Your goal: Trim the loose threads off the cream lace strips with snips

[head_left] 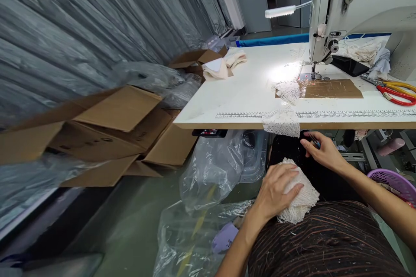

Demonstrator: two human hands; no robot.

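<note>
My left hand (276, 188) rests with its fingers around a bundle of white lace (300, 203) on my lap. To its upper right, just below the table edge, my right hand (321, 151) is closed on a small dark tool (314, 140), partly hidden by the fingers. A strip of white lace (281, 122) hangs over the front edge of the white sewing table (240, 95) and runs back toward the needle area of the sewing machine (320, 21). Brown tape (338, 88) covers part of the table before the needle.
Red and yellow-handled scissors (398, 94) lie at the table's right. Cream fabric (219, 68) sits at its back left corner. Open cardboard boxes (120, 108) and plastic bags (211, 173) stand left of the table. A purple basket (394, 184) is at the lower right.
</note>
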